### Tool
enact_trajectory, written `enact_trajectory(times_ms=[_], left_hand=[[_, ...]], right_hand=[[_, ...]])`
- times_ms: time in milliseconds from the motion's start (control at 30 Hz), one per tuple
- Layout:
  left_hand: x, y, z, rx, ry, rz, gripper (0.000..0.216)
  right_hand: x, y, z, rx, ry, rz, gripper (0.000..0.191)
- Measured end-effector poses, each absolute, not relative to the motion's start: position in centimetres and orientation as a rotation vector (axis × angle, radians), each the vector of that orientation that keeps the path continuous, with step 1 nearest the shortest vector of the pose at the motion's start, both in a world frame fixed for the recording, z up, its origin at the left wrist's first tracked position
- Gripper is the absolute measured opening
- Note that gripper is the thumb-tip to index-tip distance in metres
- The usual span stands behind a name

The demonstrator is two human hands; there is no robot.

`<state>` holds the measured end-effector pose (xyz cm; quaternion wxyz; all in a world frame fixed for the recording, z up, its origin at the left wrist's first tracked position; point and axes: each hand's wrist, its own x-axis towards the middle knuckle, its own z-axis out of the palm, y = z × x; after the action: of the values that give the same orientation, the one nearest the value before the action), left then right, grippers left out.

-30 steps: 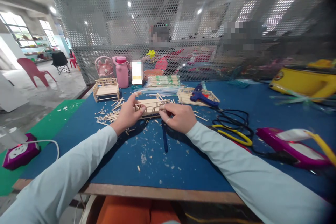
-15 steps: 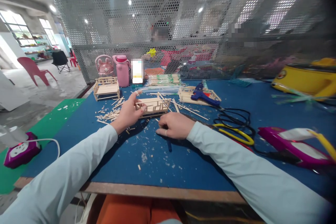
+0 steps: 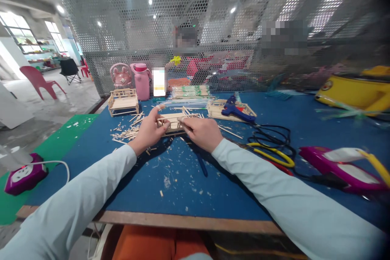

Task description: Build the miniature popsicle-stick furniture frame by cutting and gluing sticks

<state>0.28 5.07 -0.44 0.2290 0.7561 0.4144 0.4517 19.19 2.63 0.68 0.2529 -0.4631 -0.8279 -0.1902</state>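
Observation:
A small bench-like model made of thin wooden sticks (image 3: 174,118) stands in front of me on the blue table. My left hand (image 3: 150,129) grips its left end between thumb and fingers. At the model's right part, my right hand (image 3: 203,131) has its thumb and fingertips pinched together; whatever is between them is hidden. A slim dark-blue tool (image 3: 202,165) lies just below my right wrist. Behind and to the right, a blue glue gun (image 3: 236,112) rests on another stick model (image 3: 215,109). Loose stick pieces (image 3: 129,132) are scattered beside my left hand.
A finished-looking stick model (image 3: 123,102) stands at the back left, near a pink bottle (image 3: 141,83) and a lit phone (image 3: 159,82). Packed sticks (image 3: 190,92) lie behind. Black cable (image 3: 274,134), yellow-handled pliers (image 3: 274,154) and a purple power strip (image 3: 344,170) occupy the right.
My right hand has moved up and forward from the tabletop to the stick model, uncovering more of the dark-blue tool. My left hand has stayed on the model's left end.

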Motion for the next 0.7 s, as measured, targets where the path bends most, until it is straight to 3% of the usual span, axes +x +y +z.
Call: enact_trajectory(times_ms=[200,500,700], left_hand=[[0.3,5.2,-0.6,2.085,1.113,1.255,0.053],[0.2,5.0,-0.8,2.097,1.019,1.285,0.06],[-1.1,3.4,-0.2,1.922,1.163,1.839,0.036]], right_hand=[[17.9,2.7,0.3,-1.268,-2.288,-0.729,0.031],[17.9,3.2,-0.3,-1.241,-2.299,-0.724,0.026],[18.3,3.1,-0.3,-1.221,-2.264,-0.735,0.024]])
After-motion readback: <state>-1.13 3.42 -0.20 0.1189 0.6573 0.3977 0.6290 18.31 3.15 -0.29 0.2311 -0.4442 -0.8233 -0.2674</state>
